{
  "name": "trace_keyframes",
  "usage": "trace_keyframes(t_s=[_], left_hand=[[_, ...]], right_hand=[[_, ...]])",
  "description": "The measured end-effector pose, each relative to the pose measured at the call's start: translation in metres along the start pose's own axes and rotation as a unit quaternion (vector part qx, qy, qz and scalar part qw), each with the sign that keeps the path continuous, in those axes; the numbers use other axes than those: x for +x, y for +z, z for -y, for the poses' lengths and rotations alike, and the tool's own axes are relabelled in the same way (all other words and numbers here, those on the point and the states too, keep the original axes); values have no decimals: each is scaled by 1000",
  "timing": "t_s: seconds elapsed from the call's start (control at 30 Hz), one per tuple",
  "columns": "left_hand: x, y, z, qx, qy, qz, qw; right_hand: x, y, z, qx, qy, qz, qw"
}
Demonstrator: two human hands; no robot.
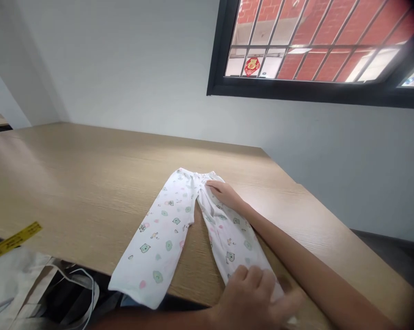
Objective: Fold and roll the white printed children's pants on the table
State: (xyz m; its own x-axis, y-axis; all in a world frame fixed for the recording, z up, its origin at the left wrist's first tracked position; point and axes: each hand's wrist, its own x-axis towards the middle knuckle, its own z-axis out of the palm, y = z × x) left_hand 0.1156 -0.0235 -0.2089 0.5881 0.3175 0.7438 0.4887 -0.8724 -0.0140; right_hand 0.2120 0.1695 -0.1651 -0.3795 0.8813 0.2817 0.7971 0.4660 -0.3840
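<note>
White children's trousers (168, 229) printed with green and pink cartoon figures lie spread on the table, waistband to the far side and legs toward me. My right hand (225, 193) rests on them just below the waistband, fingers stretched out flat on the cloth. At the hem of the right trouser leg is my left hand (251, 293), a little blurred, its fingers curled closed on the fabric. That hand covers most of this hem. The left trouser leg reaches the table's front edge, and the cloth of the right leg is slightly wrinkled.
The light wooden table (90, 174) runs back to a white wall. At the lower left, a yellow measuring strip (14, 240) lies over the table's front edge, near a pale cloth bag (21, 279) with straps. A dark-framed window (296, 87) with bars is at the upper right.
</note>
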Motion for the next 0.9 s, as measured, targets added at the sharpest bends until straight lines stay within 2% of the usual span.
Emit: trace_keyframes(t_s=[0.13, 0.2, 0.27, 0.33, 0.5, 0.57, 0.67, 0.77, 0.87, 0.9], left_hand=[[14, 1, -6, 9, 14, -42, 999], [13, 4, -10, 7, 12, -70, 997], [10, 7, -11, 9, -10, -89, 996], [8, 9, -11, 5, -34, -88, 996], [10, 8, -8, -44, -56, -9, 997], [13, 3, -5, -48, -60, -13, 997], [17, -24, 7, -81, -116, -83, 986], [13, -75, 28, -151, -210, -132, 957], [-3, -128, 53, -171, -331, -84, 924], [-12, -142, 60, -160, -368, -57, 914]], right_hand=[[1, 5, -2, -52, 134, -83, 986], [2, 7, -1, -65, 190, -106, 974], [2, 6, 0, -60, 218, -114, 967], [2, 2, -1, -31, 219, -107, 969], [5, -21, -12, 106, 229, -40, 967], [6, -31, -12, 161, 232, -20, 959], [10, -46, 1, 221, 209, -5, 953], [21, -57, 26, 292, 163, -5, 943], [43, -57, 55, 366, 107, -16, 924], [52, -53, 63, 365, 95, -15, 926]])
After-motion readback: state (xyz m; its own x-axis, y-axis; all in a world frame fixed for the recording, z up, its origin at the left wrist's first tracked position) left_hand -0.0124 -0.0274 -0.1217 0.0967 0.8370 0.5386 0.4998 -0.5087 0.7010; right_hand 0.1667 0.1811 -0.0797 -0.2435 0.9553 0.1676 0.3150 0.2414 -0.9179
